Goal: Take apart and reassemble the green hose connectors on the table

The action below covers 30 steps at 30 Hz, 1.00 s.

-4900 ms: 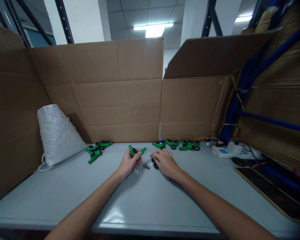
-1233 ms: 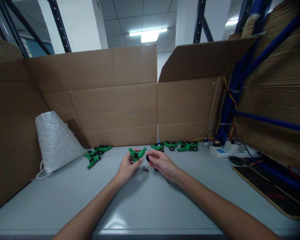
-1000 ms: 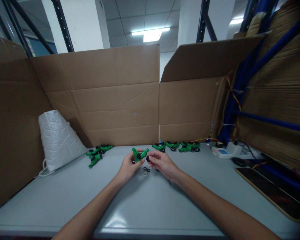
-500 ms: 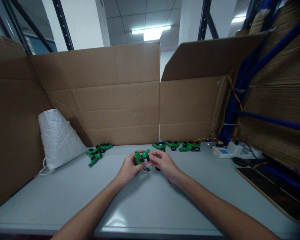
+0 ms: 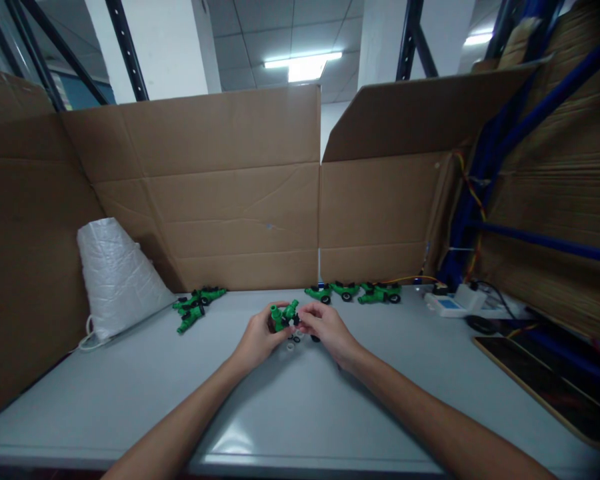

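Green fitting (image 5: 278, 317), 1 end pointing up-right

You have a bright green, branched plastic part (image 5: 283, 316) and a small black part (image 5: 296, 319), a plain pale grey, flat surface (image 5: 290, 413), a silvery white, crinkled bag (image 5: 117, 267), a brown, creased cardboard wall (image 5: 230, 200) and a deep blue metal frame (image 5: 493, 147)

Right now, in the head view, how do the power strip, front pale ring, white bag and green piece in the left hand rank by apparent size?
Largest to smallest:
White bag
Power strip
Green piece in the left hand, partly covered
Front pale ring
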Available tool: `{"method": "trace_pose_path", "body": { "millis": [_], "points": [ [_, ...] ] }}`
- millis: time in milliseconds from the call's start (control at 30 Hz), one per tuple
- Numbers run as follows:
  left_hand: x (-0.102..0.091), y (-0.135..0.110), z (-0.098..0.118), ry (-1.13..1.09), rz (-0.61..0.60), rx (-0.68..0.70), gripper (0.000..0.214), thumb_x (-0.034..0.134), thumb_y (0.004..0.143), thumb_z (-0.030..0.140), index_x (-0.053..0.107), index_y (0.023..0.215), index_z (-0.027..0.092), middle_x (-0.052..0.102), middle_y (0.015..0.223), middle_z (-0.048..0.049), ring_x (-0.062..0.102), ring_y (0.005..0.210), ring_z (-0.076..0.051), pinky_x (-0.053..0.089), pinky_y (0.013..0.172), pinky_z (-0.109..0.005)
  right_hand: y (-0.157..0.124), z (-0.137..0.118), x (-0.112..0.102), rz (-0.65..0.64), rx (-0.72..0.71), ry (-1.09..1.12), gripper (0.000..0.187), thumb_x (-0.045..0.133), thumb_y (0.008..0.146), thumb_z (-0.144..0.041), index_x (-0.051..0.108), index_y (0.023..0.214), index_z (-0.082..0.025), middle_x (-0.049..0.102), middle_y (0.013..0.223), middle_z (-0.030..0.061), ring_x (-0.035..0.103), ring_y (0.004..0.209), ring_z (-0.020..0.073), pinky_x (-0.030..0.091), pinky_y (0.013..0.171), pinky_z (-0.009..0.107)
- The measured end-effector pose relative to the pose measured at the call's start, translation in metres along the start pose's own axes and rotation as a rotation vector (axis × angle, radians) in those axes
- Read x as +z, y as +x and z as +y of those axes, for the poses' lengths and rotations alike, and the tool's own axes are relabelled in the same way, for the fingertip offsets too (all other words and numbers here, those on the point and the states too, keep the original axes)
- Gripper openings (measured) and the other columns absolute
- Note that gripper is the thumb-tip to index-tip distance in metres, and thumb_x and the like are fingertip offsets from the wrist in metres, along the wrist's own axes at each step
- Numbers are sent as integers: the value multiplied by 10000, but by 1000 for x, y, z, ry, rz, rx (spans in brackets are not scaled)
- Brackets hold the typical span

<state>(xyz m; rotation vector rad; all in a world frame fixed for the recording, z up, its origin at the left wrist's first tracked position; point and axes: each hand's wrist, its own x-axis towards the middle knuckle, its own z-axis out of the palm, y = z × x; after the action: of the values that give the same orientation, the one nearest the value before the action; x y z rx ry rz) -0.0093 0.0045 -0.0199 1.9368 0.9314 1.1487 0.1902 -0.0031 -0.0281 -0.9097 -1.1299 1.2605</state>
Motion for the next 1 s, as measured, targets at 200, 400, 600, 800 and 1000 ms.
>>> {"method": "trace_pose_path", "body": {
  "millis": [200, 400, 600, 800, 1000],
  "points": [
    [2, 1, -8, -28, -27, -42, 645, 843, 826, 423, 622, 1369, 155, 765, 1096, -101, 705, 879, -219, 550, 791, -303, -1, 2, 2, -11, -54, -11, 581, 866, 658, -685, 634, 834, -182, 659, 867, 16, 692, 715, 182, 582, 710, 344],
    [3, 1, -6, -67, -38, -65, 641, 841, 832, 427, 608, 1356, 142, 758, 1078, -99, 697, 822, -198, 547, 735, -287, -4, 0, 3, -44, -70, -51, 533, 840, 720, -656, 626, 852, -185, 639, 850, 5, 663, 690, 164, 568, 695, 329],
    [5, 1, 0, -133, -55, -96, 636, 835, 838, 453, 604, 1338, 135, 750, 1013, -92, 668, 708, -164, 547, 660, -277, -4, -4, 4, -59, -98, -85, 421, 807, 771, -559, 614, 882, -201, 634, 837, -7, 640, 647, 152, 552, 652, 316],
    [5, 2, 7, -188, -46, -120, 653, 840, 822, 484, 610, 1309, 114, 750, 1031, -118, 683, 727, -180, 572, 635, -287, -3, -7, 3, -67, -133, -118, 399, 797, 780, -552, 643, 906, -206, 659, 825, 6, 643, 649, 164, 550, 648, 325],
    [4, 4, 2, -186, -37, -133, 650, 817, 843, 492, 611, 1321, 104, 751, 961, -101, 649, 647, -150, 566, 610, -281, 0, -4, 2, -62, -97, -55, 541, 853, 692, -652, 645, 897, -197, 682, 797, 26, 679, 699, 198, 562, 686, 347]
  ]
}}
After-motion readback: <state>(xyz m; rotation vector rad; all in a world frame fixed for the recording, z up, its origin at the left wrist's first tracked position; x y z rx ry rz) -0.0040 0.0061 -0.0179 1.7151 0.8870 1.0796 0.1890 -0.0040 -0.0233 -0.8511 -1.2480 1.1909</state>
